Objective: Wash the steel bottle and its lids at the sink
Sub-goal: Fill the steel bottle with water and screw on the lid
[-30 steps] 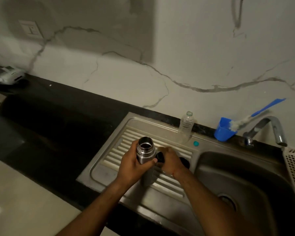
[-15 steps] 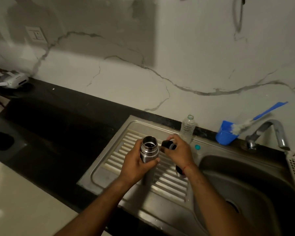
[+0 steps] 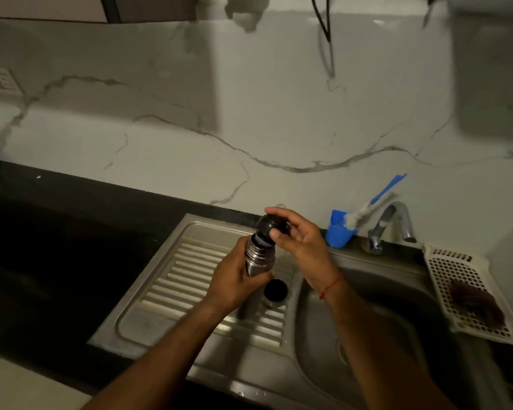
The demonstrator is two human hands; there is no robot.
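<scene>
My left hand point(image 3: 234, 281) grips the steel bottle point(image 3: 258, 257) around its body and holds it upright over the ribbed drainboard point(image 3: 190, 276). My right hand point(image 3: 299, 241) pinches a black inner lid point(image 3: 268, 226) and holds it on the bottle's threaded mouth. A second black lid point(image 3: 275, 290) lies on the drainboard just below the bottle, beside the basin's edge.
The sink basin point(image 3: 367, 335) lies to the right, with the tap point(image 3: 393, 223) behind it. A blue cup point(image 3: 338, 232) holding a blue-handled brush stands by the wall. A white perforated basket point(image 3: 462, 285) with a dark scrubber sits at the far right. Black counter spreads to the left.
My right hand lifted the black lid from the drainboard and brought it onto the bottle's mouth. The bottle rose with my left hand. The view shifted right, hiding the plastic bottle behind my hand.
</scene>
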